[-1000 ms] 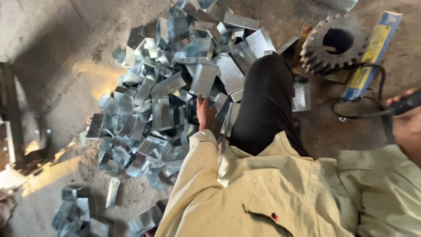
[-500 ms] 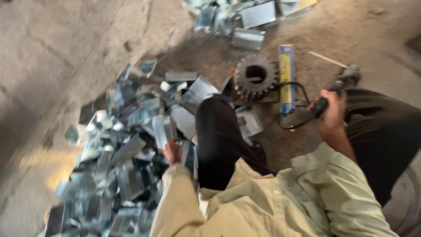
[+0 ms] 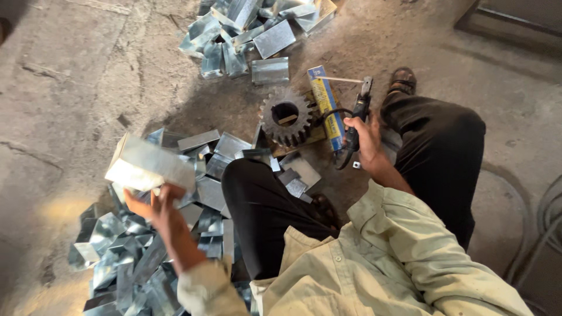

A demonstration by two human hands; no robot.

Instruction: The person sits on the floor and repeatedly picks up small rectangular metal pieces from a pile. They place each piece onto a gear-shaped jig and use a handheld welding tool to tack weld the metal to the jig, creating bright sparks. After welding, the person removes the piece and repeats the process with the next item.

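My left hand (image 3: 157,209) has its grip pinched on a folded sheet-metal piece (image 3: 150,165), fingers curled under its lower edge, and I hold it up in the left half of the frame, lifted clear above the pile of the same shiny bent pieces (image 3: 137,251) that spreads across the floor at lower left. My right hand (image 3: 367,139) is closed around the dark handle of a welding electrode holder (image 3: 355,120), just right of centre; the holder points toward the top of the frame, and a thin pale rod (image 3: 338,79) sticks out sideways from its tip toward the left. A black cable (image 3: 328,114) loops off the handle. Just beside that hand, to its left, a long blue and yellow box (image 3: 326,105) lies on the floor, and touching its left side sits a big rusty gear wheel (image 3: 286,115) with a round hole through its middle, resting on a flat board. A few loose flat plates (image 3: 298,175) lie below the gear, close to my left knee in black trousers (image 3: 263,216). My right leg stretches to the upper right, foot in a sandal (image 3: 402,79). At the top centre of the frame, well apart from my hands, a second heap of metal pieces (image 3: 246,32) sits on the bare concrete floor (image 3: 70,88).
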